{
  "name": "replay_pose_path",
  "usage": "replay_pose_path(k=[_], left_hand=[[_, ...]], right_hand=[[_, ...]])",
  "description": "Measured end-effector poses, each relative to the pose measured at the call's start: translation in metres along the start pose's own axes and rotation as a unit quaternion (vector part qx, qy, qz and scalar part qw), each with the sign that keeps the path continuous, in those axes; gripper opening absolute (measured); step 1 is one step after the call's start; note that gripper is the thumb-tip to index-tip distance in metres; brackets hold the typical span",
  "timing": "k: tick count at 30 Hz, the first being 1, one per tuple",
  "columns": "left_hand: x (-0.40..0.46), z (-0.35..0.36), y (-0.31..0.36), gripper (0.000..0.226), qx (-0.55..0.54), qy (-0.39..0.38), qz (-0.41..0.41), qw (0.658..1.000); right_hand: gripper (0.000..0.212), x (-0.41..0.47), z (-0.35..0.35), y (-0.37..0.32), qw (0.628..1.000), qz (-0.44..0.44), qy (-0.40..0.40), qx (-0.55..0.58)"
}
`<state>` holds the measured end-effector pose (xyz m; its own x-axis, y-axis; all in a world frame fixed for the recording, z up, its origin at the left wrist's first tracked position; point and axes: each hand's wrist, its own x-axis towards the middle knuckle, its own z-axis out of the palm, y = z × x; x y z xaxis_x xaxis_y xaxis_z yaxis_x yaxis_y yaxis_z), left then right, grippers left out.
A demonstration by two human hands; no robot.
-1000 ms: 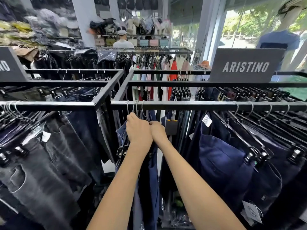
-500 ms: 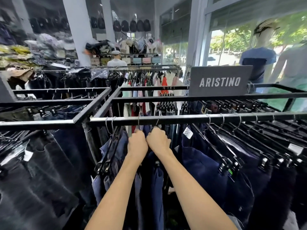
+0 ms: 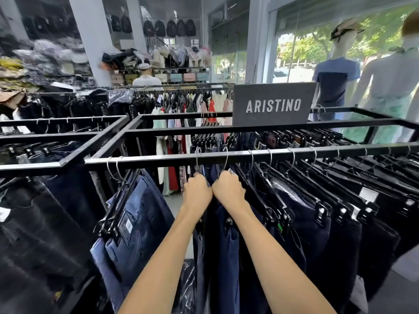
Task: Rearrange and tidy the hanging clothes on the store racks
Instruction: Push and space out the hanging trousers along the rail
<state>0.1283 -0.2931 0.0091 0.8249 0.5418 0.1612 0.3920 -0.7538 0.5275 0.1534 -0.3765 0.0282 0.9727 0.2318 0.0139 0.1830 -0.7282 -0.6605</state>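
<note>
Dark trousers hang on clip hangers from a black metal rack rail (image 3: 294, 154). My left hand (image 3: 196, 193) and my right hand (image 3: 227, 191) are side by side just under the rail, knuckles touching. Each grips the top of a hanger holding navy trousers (image 3: 226, 245), with two wire hooks (image 3: 225, 158) rising above them to the rail. Two blue trousers (image 3: 136, 225) hang apart at the rail's left end. A dense row of dark trousers (image 3: 340, 211) fills the rail to the right.
A grey ARISTINO sign (image 3: 273, 105) stands on the rack's back bar. Another rack of dark jeans (image 3: 34, 223) adjoins on the left. Colourful clothes (image 3: 181, 109) hang behind. Mannequins (image 3: 337, 82) stand at the window on the right.
My hands have slid right along the rail with the hangers they hold. A gap has opened between them and the two blue trousers at the left end. My view has shifted right.
</note>
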Motion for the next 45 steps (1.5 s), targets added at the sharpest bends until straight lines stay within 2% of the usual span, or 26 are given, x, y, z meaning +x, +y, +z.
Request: replay_pose_path(k=[4,7,12,17,28,32,37,45], left_hand=[[-0.003,0.012,0.006,0.034,0.002,-0.012,-0.017,1.000],[-0.002,0.019,0.010,0.032,-0.002,-0.019,-0.019,1.000],[0.000,0.022,0.022,0.027,-0.003,-0.017,-0.005,1.000],[0.002,0.026,0.030,0.032,0.009,-0.017,-0.001,1.000],[0.001,0.031,0.021,0.029,-0.007,-0.013,0.002,1.000],[0.001,0.029,0.022,0.028,-0.021,-0.008,0.001,1.000],[-0.004,0.028,0.021,0.029,-0.008,-0.014,-0.006,1.000],[-0.005,0.021,0.017,0.017,-0.009,-0.012,0.011,1.000]], right_hand=[[0.026,0.002,0.000,0.010,1.000,-0.013,0.019,-0.003],[0.026,0.004,-0.001,0.015,0.999,-0.013,0.032,0.004],[0.022,0.011,-0.008,0.023,0.999,-0.013,0.022,0.020],[0.023,0.019,-0.010,0.030,1.000,-0.011,0.020,0.014],[0.022,0.028,0.004,0.031,0.999,-0.019,-0.001,0.048],[0.013,0.025,0.007,0.035,0.999,-0.027,0.010,0.041],[0.029,0.022,0.011,0.038,0.999,-0.021,0.010,0.030],[0.022,0.019,0.010,0.033,0.999,-0.016,0.014,0.042]])
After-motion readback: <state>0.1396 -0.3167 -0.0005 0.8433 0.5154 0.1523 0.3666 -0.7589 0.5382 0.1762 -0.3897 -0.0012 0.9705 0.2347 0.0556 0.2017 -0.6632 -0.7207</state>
